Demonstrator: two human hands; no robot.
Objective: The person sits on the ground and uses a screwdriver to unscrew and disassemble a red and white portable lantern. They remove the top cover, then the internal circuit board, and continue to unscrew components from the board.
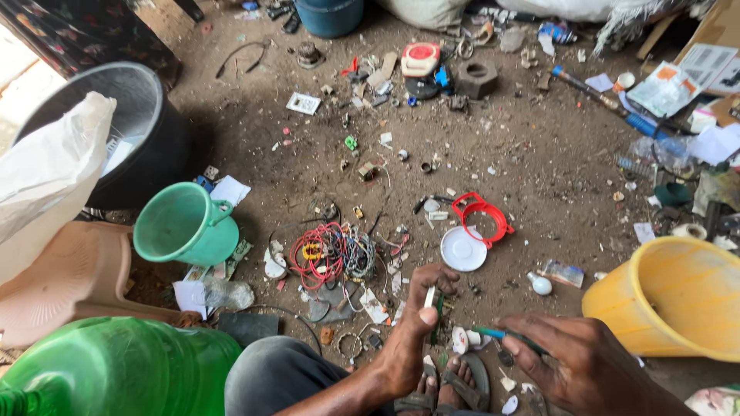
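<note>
Left hand (412, 331) pinches a small green circuit board (436, 312) upright between thumb and fingers; right hand (574, 362) grips a teal-handled screwdriver (505, 334) beside it — both just below the red wire tangle (317, 254) — yellow bucket (678, 296) right.

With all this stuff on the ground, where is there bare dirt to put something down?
The barest patch lies between the red ring and the yellow bucket, running up toward the grey block. Another lies between the black tub and the small white plate. Around the wire tangle and the hands it is crowded.
</note>
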